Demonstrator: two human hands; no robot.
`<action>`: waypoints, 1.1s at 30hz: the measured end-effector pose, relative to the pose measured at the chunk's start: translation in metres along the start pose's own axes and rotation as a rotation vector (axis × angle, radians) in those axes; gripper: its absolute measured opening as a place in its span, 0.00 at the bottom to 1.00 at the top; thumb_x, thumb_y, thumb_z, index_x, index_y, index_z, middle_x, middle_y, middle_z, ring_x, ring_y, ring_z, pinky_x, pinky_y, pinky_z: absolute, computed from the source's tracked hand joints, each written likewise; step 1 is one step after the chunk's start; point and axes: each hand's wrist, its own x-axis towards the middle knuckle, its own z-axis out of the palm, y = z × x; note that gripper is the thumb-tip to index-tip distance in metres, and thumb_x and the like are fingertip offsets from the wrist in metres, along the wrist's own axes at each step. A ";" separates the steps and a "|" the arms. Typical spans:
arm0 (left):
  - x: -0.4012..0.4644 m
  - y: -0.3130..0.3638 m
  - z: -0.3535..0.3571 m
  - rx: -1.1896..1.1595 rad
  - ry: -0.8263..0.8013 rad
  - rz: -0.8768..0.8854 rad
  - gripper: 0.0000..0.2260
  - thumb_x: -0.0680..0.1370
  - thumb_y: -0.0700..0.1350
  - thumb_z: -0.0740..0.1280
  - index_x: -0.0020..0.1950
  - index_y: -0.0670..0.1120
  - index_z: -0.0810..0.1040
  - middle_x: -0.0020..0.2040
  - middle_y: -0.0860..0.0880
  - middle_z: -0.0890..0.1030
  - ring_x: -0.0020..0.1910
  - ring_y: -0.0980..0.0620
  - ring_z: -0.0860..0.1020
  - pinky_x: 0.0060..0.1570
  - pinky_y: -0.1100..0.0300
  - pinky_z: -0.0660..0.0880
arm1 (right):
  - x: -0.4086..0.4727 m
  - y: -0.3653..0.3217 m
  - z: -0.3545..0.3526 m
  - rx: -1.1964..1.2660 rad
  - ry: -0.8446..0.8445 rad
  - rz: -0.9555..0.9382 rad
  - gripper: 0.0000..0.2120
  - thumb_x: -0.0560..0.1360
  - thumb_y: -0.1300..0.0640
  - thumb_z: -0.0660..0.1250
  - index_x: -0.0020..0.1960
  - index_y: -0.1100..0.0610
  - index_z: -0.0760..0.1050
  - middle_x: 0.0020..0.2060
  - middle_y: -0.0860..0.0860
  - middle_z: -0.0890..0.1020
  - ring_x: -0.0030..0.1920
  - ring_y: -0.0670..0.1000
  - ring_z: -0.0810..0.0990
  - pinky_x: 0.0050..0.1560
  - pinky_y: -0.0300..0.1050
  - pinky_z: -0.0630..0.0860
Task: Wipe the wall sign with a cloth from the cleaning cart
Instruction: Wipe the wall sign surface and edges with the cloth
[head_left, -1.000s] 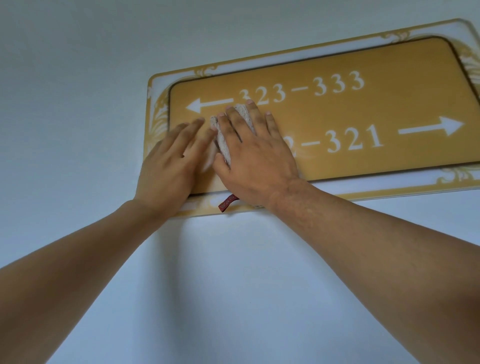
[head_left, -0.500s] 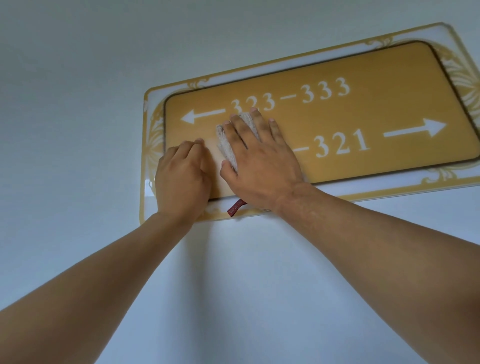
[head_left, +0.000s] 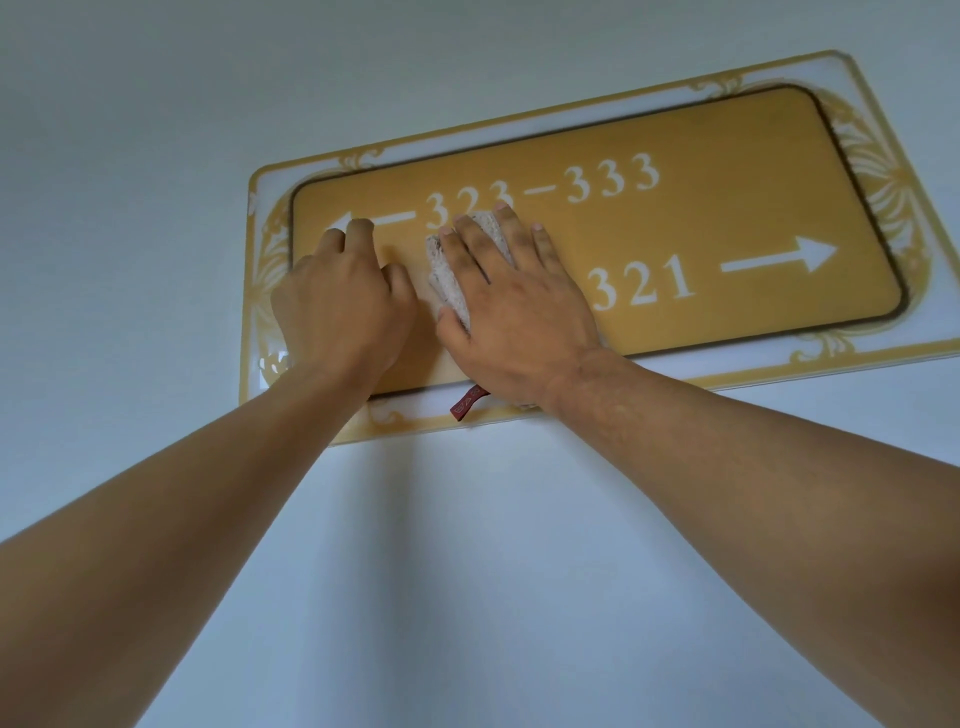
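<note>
A gold wall sign (head_left: 727, 197) with white room numbers, two arrows and an ornate white-and-gold border hangs tilted on the wall. A folded pale cloth (head_left: 447, 280) with a small red tag at its lower end lies flat on the sign's left half. My right hand (head_left: 514, 312) presses on the cloth with fingers spread, covering most of it. Just left of the cloth, my left hand (head_left: 337, 306) rests on the sign with its fingers curled, over the left arrow. The hands hide part of the lower number row.
Plain pale wall (head_left: 467, 571) surrounds the sign on all sides. Both bare forearms reach up from the lower corners of the view. The cleaning cart is out of sight.
My left hand went from flat to curled, dipped down, then came back up to the left arrow. My right hand and the cloth stayed nearly in place. The view shifted a little.
</note>
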 end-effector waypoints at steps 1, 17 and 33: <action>0.001 0.004 0.000 0.016 -0.003 -0.003 0.18 0.76 0.49 0.57 0.62 0.44 0.76 0.52 0.43 0.81 0.44 0.38 0.78 0.38 0.52 0.64 | 0.000 0.002 0.000 -0.004 0.000 -0.002 0.34 0.77 0.42 0.46 0.80 0.54 0.51 0.80 0.51 0.55 0.79 0.58 0.46 0.77 0.60 0.47; -0.002 0.026 0.005 0.062 -0.046 -0.103 0.14 0.76 0.49 0.59 0.49 0.41 0.79 0.51 0.41 0.76 0.49 0.39 0.74 0.38 0.52 0.61 | -0.003 0.024 -0.005 -0.013 0.000 0.014 0.34 0.78 0.42 0.48 0.80 0.55 0.51 0.79 0.51 0.55 0.79 0.59 0.47 0.77 0.60 0.47; -0.020 0.046 0.010 -0.022 -0.130 -0.210 0.17 0.76 0.51 0.56 0.53 0.39 0.73 0.57 0.37 0.73 0.54 0.37 0.71 0.58 0.41 0.69 | -0.003 0.033 -0.006 0.002 0.003 0.007 0.34 0.77 0.41 0.46 0.80 0.54 0.52 0.79 0.51 0.56 0.79 0.59 0.47 0.77 0.61 0.47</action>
